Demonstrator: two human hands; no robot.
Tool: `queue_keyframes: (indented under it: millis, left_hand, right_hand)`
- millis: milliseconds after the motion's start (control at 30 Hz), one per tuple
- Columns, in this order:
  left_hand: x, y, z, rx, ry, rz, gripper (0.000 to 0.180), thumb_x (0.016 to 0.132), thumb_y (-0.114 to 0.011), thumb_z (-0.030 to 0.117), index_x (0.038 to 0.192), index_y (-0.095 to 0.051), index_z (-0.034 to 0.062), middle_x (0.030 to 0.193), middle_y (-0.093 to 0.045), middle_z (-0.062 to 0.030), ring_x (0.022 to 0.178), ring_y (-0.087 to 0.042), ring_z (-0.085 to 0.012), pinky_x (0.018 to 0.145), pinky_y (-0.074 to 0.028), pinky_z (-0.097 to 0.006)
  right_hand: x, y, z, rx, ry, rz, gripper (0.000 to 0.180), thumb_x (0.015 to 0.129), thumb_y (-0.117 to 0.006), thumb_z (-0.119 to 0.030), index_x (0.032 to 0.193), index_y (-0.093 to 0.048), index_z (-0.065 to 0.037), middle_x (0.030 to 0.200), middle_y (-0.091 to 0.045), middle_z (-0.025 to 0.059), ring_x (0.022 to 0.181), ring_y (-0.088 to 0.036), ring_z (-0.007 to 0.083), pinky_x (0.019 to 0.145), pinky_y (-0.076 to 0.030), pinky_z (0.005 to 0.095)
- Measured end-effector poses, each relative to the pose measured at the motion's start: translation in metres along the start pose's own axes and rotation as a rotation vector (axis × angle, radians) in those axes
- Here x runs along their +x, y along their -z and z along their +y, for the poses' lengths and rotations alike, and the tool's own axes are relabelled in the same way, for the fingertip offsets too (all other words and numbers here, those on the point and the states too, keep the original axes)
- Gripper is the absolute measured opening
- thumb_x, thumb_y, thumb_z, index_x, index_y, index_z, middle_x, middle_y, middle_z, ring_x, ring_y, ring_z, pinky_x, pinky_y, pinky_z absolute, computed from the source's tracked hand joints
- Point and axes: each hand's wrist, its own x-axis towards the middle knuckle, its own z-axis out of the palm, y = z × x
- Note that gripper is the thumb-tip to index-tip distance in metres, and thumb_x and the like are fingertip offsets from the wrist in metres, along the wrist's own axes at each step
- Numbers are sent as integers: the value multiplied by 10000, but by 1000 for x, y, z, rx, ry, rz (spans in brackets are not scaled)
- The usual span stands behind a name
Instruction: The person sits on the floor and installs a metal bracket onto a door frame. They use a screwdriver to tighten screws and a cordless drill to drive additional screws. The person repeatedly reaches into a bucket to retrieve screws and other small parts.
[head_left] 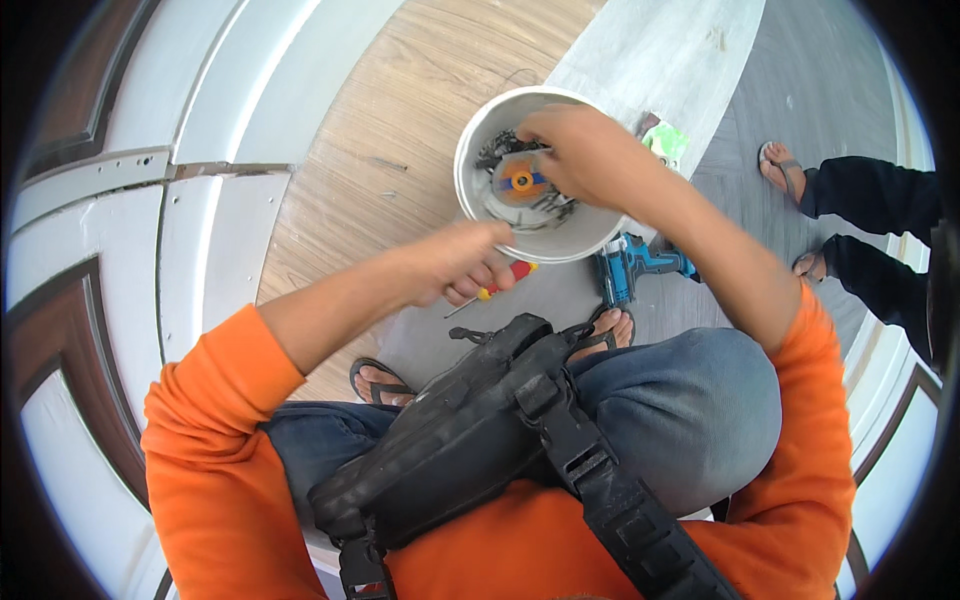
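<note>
Here my right hand (585, 155) is reaching down into a round white bucket (480, 150), and its own back is hiding most of what my fingertips are doing. They are curling narrow and dipping among a tangle of dark screws (545, 208); whether they are pinching one I cannot tell. Just beside those fingertips, on the bucket's floor, an orange disc with a blue centre (520, 181) is lying flat, half covered by my knuckles.

My left hand (465, 262) is closing into a fist just under the bucket's near rim, touching or nearly touching it. A screwdriver (497, 288) is sitting inside that fist: only a bit of its red and yellow handle is poking out past my fingers, and a thin metal shaft is slanting down from below them. The rest of the tool is hidden in my palm.

Beyond my right wrist, a teal and black cordless drill (625, 268) is lying on the pale grey floor, partly cut off by my forearm. A crumpled green and white packet (665, 140) is peeking out behind the same hand.

Below my fingers, a black webbed pouch (450, 430) with plastic buckles is hanging over my blue jeans, covering most of my lap. My sandalled feet are showing only in part at its edges. The planks (400, 130) under the bucket are looking smooth, wood-grained, tan beside grey. Off past my right elbow, another person's sandalled feet (790, 170) and dark trousers are cropped by the picture's rim.
</note>
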Motion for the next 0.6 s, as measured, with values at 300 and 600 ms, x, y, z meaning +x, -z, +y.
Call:
queue_keyframes:
  millis: [300,600]
  left_hand:
    - [10,-13,-21,-147,-137,41,483,949,-582,495,787,-616,40,583,-317,69,464,-273,-66,453,-219,-253]
    - [11,-18,-23,-185,-200,2,520,1002,-572,517,905,-640,11,605,-349,72,492,-321,-60,465,-257,-251]
  right_hand:
    - [38,-86,19,-603,-57,-444,487,876,-747,-231,1279,-635,18,1395,-587,231,1246,-596,382,1017,-525,449]
    - [-19,-68,3,-238,-182,-699,351,931,-559,-214,1124,-749,10,1112,-742,238,1069,-710,410,952,-544,470]
